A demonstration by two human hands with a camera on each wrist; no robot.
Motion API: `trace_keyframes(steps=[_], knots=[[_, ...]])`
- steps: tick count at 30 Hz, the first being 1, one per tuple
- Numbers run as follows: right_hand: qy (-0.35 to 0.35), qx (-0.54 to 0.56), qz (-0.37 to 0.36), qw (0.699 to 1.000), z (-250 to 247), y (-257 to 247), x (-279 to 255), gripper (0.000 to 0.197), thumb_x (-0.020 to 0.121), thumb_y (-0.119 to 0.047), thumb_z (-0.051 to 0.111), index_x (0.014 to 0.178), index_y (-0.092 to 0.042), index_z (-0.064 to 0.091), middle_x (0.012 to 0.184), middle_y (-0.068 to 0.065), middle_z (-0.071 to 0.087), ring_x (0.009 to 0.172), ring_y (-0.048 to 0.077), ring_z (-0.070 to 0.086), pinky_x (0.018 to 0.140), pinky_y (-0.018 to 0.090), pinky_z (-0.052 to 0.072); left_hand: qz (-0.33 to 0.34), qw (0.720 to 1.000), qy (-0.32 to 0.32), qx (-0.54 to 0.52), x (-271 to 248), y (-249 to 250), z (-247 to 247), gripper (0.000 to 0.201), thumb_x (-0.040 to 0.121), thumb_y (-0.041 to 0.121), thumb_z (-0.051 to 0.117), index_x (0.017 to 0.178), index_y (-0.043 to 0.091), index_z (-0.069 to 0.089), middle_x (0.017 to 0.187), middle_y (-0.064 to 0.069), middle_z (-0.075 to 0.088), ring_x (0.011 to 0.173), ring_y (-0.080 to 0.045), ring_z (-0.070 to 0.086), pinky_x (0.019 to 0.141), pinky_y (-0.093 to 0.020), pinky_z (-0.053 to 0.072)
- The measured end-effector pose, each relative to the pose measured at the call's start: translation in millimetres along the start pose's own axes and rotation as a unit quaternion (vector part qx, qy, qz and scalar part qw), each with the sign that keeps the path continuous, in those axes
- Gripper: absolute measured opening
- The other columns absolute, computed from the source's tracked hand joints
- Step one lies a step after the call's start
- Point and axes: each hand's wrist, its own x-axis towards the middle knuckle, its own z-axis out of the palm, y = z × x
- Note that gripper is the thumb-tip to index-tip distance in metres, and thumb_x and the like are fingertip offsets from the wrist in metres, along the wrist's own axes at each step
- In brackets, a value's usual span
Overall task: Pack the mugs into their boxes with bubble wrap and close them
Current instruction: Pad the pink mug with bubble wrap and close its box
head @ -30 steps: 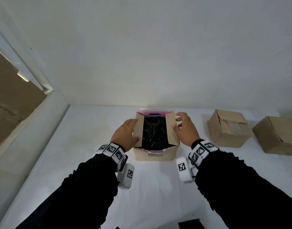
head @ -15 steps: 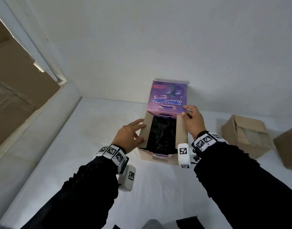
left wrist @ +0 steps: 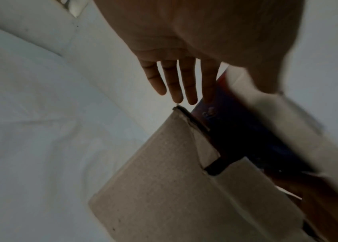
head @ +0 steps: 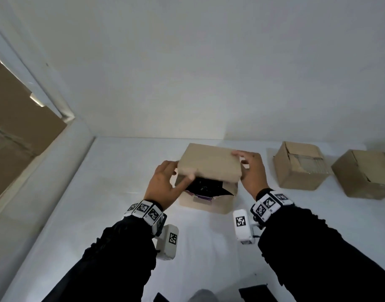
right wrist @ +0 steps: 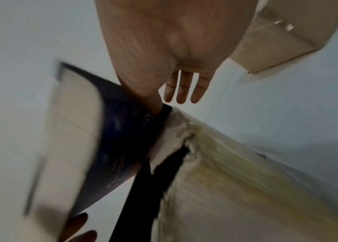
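Both hands are holding the lid (head: pixel 209 163) of the box (head: pixel 205 200): left hand (head: pixel 165 186) and right hand (head: pixel 251 171) at its two ends. The lid is hanging half-closed over the opening, front gap facing the person.

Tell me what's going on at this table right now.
A person is closing a cardboard box in the middle of the white table. The left hand and the right hand hold the big lid flap at its two sides, folded partway over the opening. The box is not shut yet: something black shows in the gap at the near edge. Two more cardboard boxes sit to the right, untouched.
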Motion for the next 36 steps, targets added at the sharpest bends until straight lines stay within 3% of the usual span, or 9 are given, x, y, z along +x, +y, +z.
trace_keyframes(steps=[2,4,7,12,20,26,31,34,36], knots=[[-0.001,0.036,0.009,0.999,-0.9,-3.4,-21.0,0.040,0.090,0.002,0.054,0.116,-0.027,0.063,0.107,0.000,0.057,0.094,0.013,0.056,0.079,0.014,0.042,0.008,1.000,-0.015,-0.023,-4.5,3.3,-1.9,0.069,0.071,0.073,0.058,0.123,0.029,0.054,0.102,0.016,0.056,0.097,0.000,0.051,0.077,-0.013,0.041],[0.011,0.099,0.008,0.995,-3.4,-7.7,-40.8,0.040,0.086,0.000,0.050,0.114,-0.027,0.062,0.094,-0.001,0.064,0.084,0.015,0.058,0.072,0.019,0.046,0.004,0.999,-0.014,-0.029,-6.8,4.7,-2.7,0.059,0.076,0.071,0.053,0.117,0.029,0.056,0.095,0.015,0.060,0.092,-0.002,0.054,0.074,-0.018,0.045],[0.033,0.144,-0.024,0.989,-7.2,-13.0,-66.3,0.033,0.083,-0.015,0.055,0.114,-0.021,0.064,0.083,0.005,0.065,0.081,0.024,0.059,0.074,0.031,0.047,-0.013,0.997,0.033,-0.063,-8.4,4.2,-4.1,0.033,0.089,0.059,0.044,0.095,0.031,0.061,0.082,0.014,0.065,0.082,-0.003,0.060,0.069,-0.022,0.047],[0.080,0.070,-0.054,0.993,-6.2,-19.9,-83.7,0.011,0.084,-0.020,0.074,0.094,-0.019,0.069,0.080,-0.009,0.069,0.077,0.011,0.063,0.074,0.023,0.049,-0.064,0.990,0.043,-0.114,-10.1,-0.4,-7.3,0.008,0.092,0.032,0.063,0.085,0.029,0.065,0.083,0.012,0.068,0.080,0.001,0.060,0.064,-0.011,0.043],[0.060,0.001,-0.056,0.997,-3.6,-9.8,-93.6,0.007,0.086,-0.013,0.073,0.090,-0.017,0.069,0.084,-0.011,0.071,0.081,0.004,0.066,0.079,0.020,0.053,-0.025,1.000,0.016,-0.004,-15.8,-15.0,0.0,0.005,0.087,0.028,0.068,0.087,0.023,0.068,0.086,0.011,0.062,0.078,-0.009,0.057,0.074,-0.028,0.045],[0.103,-0.039,-0.082,0.991,2.4,-14.5,-95.5,0.009,0.086,-0.008,0.070,0.084,-0.016,0.067,0.079,-0.012,0.069,0.081,0.002,0.065,0.078,0.017,0.051,-0.046,0.998,0.029,-0.024,-18.2,-17.5,3.9,0.006,0.089,0.021,0.067,0.084,0.021,0.064,0.094,0.009,0.058,0.069,-0.007,0.065,0.070,-0.038,0.055],[0.130,-0.118,-0.092,0.980,7.4,-7.6,-98.5,0.008,0.086,-0.013,0.071,0.086,-0.021,0.068,0.081,-0.011,0.068,0.080,0.007,0.061,0.072,0.029,0.052,-0.050,0.999,0.017,-0.007,-14.9,-14.9,0.9,0.010,0.088,0.026,0.068,0.081,0.021,0.062,0.091,0.009,0.062,0.067,-0.005,0.066,0.069,-0.038,0.054],[0.139,-0.177,-0.118,0.967,9.4,-4.6,-98.3,0.010,0.084,-0.013,0.073,0.089,-0.021,0.068,0.084,-0.010,0.067,0.085,0.016,0.054,0.066,0.033,0.051,-0.074,0.997,0.011,-0.022,-16.4,-11.6,-0.6,0.017,0.087,0.025,0.068,0.092,0.027,0.053,0.086,0.011,0.065,0.065,-0.004,0.065,0.068,-0.034,0.053],[0.134,-0.220,-0.155,0.954,8.9,0.1,-99.6,0.008,0.084,-0.013,0.072,0.090,-0.018,0.068,0.087,-0.004,0.064,0.086,0.020,0.049,0.064,0.032,0.048,-0.033,0.999,0.005,-0.010,-18.1,-11.3,-1.3,0.020,0.088,0.019,0.065,0.100,0.031,0.055,0.091,0.012,0.062,0.065,-0.004,0.064,0.067,-0.033,0.053]])
